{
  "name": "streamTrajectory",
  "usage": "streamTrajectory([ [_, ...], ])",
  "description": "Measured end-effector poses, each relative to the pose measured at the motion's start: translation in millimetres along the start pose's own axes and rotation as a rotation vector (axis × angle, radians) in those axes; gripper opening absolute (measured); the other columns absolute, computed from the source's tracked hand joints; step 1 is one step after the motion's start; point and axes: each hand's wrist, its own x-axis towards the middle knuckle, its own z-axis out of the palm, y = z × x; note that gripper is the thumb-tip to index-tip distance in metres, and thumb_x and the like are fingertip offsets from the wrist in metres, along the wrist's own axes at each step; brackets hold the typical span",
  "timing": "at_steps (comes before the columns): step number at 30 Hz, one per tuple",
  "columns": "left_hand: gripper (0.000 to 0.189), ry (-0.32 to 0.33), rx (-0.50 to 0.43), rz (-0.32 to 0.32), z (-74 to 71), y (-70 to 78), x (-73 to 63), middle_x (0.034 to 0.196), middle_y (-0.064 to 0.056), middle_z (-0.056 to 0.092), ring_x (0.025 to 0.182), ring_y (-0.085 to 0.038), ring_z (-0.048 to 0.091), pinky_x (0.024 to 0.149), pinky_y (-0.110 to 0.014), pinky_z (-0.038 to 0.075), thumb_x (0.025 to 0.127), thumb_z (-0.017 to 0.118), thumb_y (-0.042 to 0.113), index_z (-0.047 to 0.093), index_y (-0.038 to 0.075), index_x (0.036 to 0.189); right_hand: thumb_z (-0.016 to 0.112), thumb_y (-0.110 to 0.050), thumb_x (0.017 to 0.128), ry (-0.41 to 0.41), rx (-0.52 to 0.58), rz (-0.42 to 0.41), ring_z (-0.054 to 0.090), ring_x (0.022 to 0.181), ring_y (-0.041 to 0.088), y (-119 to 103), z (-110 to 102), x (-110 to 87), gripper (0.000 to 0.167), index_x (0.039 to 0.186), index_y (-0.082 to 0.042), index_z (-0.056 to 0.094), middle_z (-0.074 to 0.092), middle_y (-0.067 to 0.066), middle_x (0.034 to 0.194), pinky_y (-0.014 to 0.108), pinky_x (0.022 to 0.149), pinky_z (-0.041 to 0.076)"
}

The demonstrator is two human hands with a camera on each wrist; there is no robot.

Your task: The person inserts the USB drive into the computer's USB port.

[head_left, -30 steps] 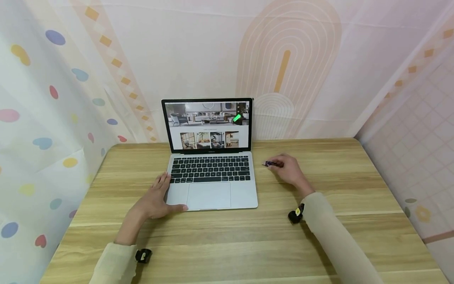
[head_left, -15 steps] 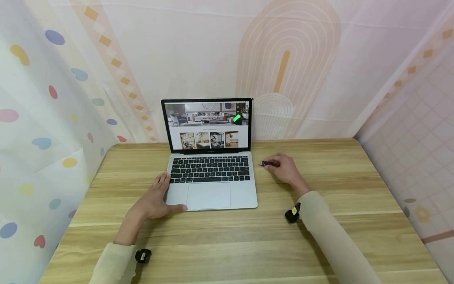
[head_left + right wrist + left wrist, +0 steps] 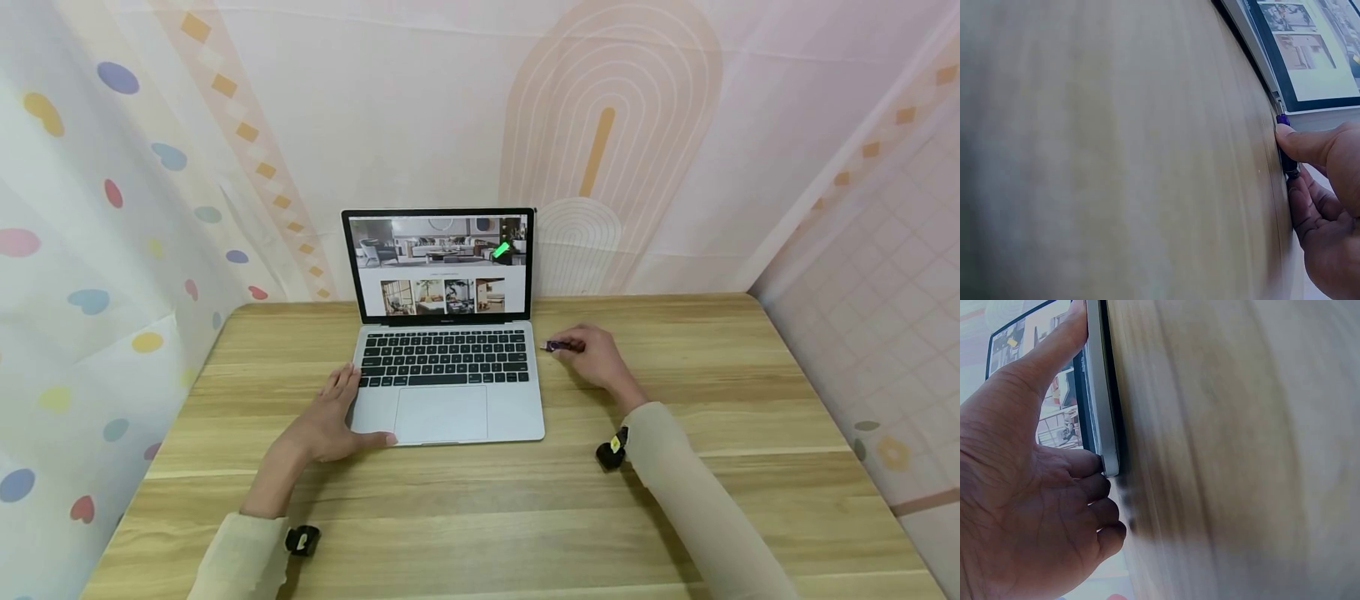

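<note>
A wood-grained tabletop (image 3: 465,517) is bounded at the far side by a pale cloth (image 3: 405,100), on which a peach arch (image 3: 648,125) with an orange bar (image 3: 597,152) is printed. The left cloth (image 3: 45,175) is patterned with coloured spots (image 3: 117,78) and hearts (image 3: 83,509). On the right, a gridded cloth (image 3: 892,275) is marked with an orange flower (image 3: 893,452).

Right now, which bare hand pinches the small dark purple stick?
The right hand, beside the open silver laptop; the left hand touches only the laptop's front left corner.
</note>
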Motion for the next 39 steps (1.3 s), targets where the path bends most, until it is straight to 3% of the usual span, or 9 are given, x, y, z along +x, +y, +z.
streamTrajectory([
  [39, 0.138, -0.011, -0.010, -0.003, -1.7, 0.4, -1.4, 0.170, -0.028, 0.004, 0.158, -0.048, 0.004, 0.122, -0.069, 0.022, 0.072, 0.075, 0.077, 0.010, -0.005, 0.162, 0.073, -0.015, 0.095, -0.021, 0.006, -0.011, 0.062, 0.098, 0.025, -8.0, 5.3, 3.5, 0.025, 0.119, -0.009, 0.077, 0.069, 0.012, 0.111, 0.038, 0.086, 0.054],
])
